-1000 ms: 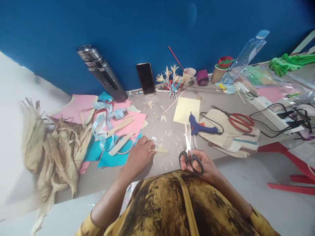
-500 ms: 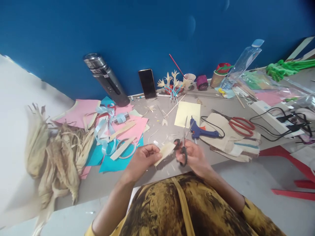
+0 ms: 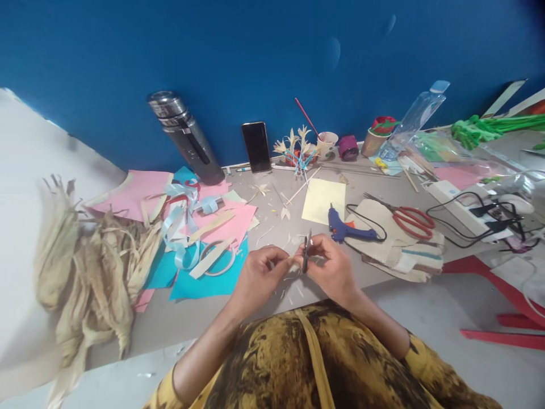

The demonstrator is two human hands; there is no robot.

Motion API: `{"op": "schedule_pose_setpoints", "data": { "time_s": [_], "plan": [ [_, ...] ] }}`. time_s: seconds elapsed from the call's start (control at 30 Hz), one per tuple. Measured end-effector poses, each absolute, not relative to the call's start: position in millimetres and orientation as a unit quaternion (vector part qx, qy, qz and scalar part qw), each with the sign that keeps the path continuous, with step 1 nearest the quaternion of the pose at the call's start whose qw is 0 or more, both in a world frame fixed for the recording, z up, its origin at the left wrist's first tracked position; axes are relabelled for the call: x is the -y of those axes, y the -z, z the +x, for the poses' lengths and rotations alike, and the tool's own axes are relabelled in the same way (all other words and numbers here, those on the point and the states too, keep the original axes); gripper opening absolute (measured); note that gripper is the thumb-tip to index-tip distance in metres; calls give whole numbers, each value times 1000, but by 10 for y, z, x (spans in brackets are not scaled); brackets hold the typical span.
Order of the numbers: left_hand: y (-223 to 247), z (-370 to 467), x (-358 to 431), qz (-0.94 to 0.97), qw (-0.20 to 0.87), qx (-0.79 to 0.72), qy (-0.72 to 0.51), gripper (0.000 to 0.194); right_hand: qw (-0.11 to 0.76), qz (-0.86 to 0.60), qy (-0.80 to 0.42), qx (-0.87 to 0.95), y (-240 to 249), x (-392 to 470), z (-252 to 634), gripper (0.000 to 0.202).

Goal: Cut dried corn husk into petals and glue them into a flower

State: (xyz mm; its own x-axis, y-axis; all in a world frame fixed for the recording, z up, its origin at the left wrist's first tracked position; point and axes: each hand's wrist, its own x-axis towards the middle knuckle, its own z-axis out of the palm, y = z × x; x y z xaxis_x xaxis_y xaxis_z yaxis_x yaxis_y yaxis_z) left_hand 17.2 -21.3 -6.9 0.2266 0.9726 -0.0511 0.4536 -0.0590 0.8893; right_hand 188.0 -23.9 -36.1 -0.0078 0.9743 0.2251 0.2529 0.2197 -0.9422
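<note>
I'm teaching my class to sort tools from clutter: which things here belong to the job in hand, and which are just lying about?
Likely in the job:
black scissors in the right hand
pale strip at the left hand, mostly hidden

Seemingly lying about:
phone
flask
bottle

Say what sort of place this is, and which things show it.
Probably a craft workspace, judging by the blue glue gun, yellow paper sheet and dried husk-like bundles on the table.

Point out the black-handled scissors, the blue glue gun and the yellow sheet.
Black-handled scissors (image 3: 305, 258): head view, on the dark handle at the right hand (image 3: 334, 270).
Blue glue gun (image 3: 357, 232): head view, on its grip.
Yellow sheet (image 3: 325, 200): head view, middle of its surface.
</note>
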Motion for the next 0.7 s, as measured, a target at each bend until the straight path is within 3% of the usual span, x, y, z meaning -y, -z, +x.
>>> {"op": "schedule_pose_setpoints", "data": {
  "time_s": [0.2,0.27,0.37,0.47,0.57,0.7],
  "plan": [
    [173,145,226,740,136,-507,-420,16,577,-542,-385,474,335,180,1958,21],
    [199,105,222,747,35,-486,-452,10,573,-513,-495,404,327,154,2006,29],
    [196,92,222,760,-45,-440,-477,18,504,-392,-697,326,329,141,2023,49],
    [189,127,229,772,-61,-405,-487,21,483,-316,-760,300,346,155,1966,59],
    [204,150,249,772,-39,-408,-486,18,504,-351,-723,317,347,171,1897,46],
    [156,85,302,761,112,-453,-450,9,532,-414,-648,355,292,186,1887,36]
  ]
}}
